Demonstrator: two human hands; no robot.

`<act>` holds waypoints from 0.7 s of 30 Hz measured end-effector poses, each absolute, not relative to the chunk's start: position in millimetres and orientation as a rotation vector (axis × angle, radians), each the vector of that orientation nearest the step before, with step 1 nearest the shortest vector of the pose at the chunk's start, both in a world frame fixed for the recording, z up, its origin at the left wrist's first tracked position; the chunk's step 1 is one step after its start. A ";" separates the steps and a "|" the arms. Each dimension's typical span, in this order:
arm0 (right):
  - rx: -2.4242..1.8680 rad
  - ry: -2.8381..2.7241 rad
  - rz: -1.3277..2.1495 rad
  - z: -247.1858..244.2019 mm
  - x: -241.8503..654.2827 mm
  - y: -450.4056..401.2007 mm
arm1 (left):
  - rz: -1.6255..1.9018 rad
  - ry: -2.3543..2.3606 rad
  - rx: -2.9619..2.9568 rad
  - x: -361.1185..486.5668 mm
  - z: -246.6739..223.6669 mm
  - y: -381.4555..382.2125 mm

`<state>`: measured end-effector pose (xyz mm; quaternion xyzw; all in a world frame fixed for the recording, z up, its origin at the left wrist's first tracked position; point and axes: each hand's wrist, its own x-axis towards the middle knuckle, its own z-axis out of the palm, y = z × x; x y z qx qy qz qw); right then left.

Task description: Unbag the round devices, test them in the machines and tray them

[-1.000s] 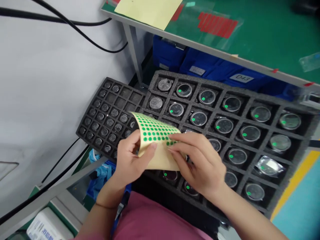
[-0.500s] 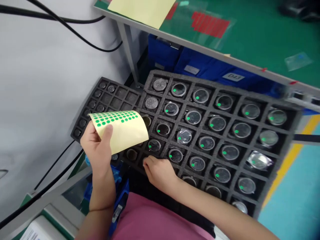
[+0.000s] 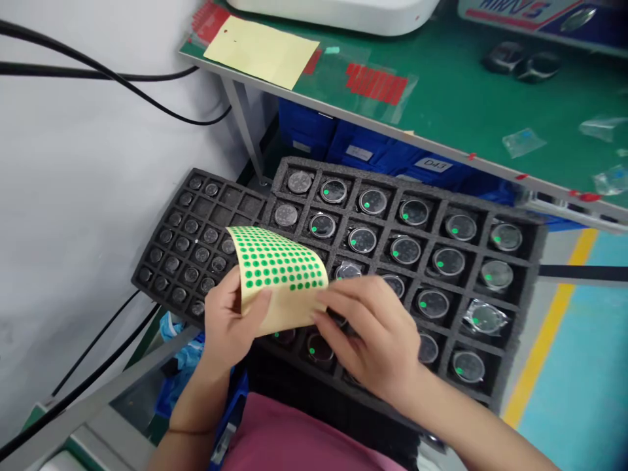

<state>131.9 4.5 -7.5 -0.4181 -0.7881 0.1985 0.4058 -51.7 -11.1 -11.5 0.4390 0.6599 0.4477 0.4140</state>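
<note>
Sticker sheet: held up between both hands' fingers, over the big foam tray, visibly bowed
Left hand: fingers clamped on the sheet's near-left part, thumb flat on the front, the rest tucked behind
Right hand: thumb and index tips close to each other right at the sheet's right edge; kinda blurry, so can't tell if they're pinching anything
Green dots: rows of them above the left thumb, with bare backing just to the right of that thumb
Weight: basically nothing, going by how thin it looks
Stiffness: bendy; takes a curve fine, but a hard squeeze would probably crease it
Surface: backing is likely slick and the dots tacky underneath, so a light thumb press should do
Where to grab: the bare backing by the left thumb, keeps skin off the dots; for a single dot, its rim
Round pieces: past the right fingers, in their own compartments, many with a green dot; glassy faces, probably scratchable, so sides only
Small tray: just beyond the left fingers, with smaller round pieces
Desk: way out past all the fingers
</note>
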 end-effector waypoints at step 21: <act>-1.109 -1.877 0.686 -22.0 120.1 16.3 | 1.539 1.858 0.978 -72.0 -10.5 7.6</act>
